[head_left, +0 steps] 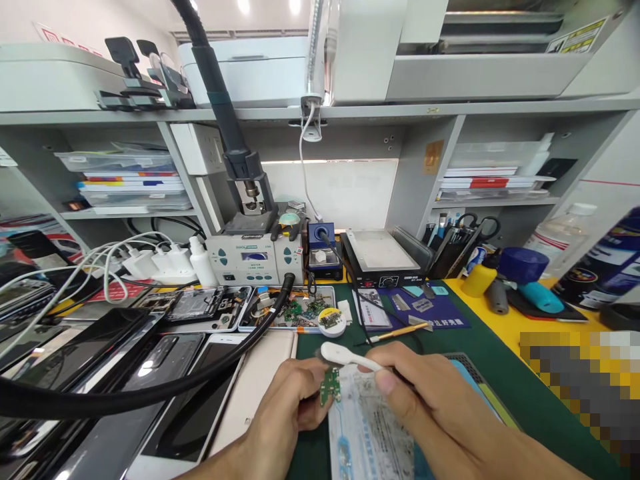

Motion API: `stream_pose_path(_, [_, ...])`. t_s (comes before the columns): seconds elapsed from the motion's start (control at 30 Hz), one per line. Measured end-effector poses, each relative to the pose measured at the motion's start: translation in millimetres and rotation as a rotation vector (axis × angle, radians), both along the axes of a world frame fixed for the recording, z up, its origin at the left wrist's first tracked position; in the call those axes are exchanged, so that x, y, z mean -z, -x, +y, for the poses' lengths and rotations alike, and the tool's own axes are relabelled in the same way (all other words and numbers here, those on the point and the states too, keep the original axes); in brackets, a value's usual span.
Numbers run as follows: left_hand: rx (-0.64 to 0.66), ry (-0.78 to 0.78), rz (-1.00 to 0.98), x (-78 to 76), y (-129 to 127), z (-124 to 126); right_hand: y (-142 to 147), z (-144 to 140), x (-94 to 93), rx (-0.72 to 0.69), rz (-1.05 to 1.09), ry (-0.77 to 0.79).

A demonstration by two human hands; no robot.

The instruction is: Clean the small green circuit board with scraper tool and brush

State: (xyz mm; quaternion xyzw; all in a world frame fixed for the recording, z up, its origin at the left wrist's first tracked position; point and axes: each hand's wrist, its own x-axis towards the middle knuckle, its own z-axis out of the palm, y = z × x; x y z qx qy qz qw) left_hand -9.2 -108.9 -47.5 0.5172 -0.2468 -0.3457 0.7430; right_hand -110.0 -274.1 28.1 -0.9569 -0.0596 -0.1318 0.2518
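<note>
My left hand [295, 393] pinches a small green circuit board [331, 387] by its left side, above the bench. In my right hand [425, 393] is the handle of a white brush [345, 353] that looks like a toothbrush, gripped between thumb and fingers. Its head lies over the upper edge of the board; the bristles are blurred, so I cannot tell if they touch it. Under both hands lies a printed white and blue sheet or packet [370, 433], stained grey in places.
Several phones [185, 407] lie at the left, with a thick black hose [200, 383] crossing over them. Behind stand a soldering station [255, 259], a tray of small boards [285, 310] and a flat heating plate [383, 250]. A round tin [331, 323] and a thin yellow-handled tool [400, 332] lie nearby.
</note>
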Motion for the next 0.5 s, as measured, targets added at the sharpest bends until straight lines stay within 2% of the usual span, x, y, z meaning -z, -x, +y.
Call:
stream_pose_path(0.13, [-0.023, -0.018, 0.022, -0.9, 0.3, 0.1, 0.8, 0.6, -1.1, -0.006, 0.006, -0.003])
stream_pose_path(0.37, [-0.031, -0.047, 0.032, 6.3, -0.6, 4.5, -2.9, -6.5, 10.0, -0.068, -0.024, -0.009])
stream_pose_path(0.5, [-0.010, -0.025, 0.012, 6.7, -1.0, 4.7, -1.8, -5.7, 7.6, -0.053, -0.012, -0.019])
